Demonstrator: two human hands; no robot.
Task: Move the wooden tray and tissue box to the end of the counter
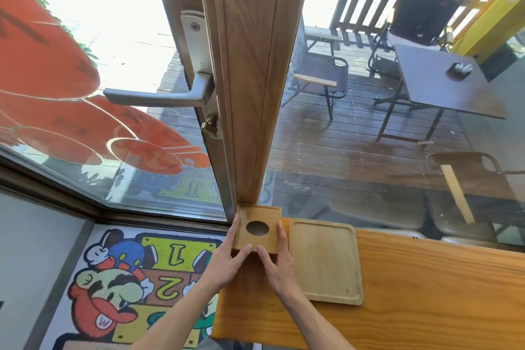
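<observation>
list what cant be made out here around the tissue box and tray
Head view only:
- Inside of the tissue box: its oval hole is dark, so tissues cannot be seen.
- Box sides: covered by the left hand and right hand.
- Counter: cut off by the right and bottom edges.
- Wooden tray: fully shown.

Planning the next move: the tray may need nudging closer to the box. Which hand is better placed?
The right hand. It rests on the tissue box's right side, next to the wooden tray; the left hand is on the far side.

Head-worn wide view, steeply downward, close over counter [426,287] end, probably standing.
</observation>
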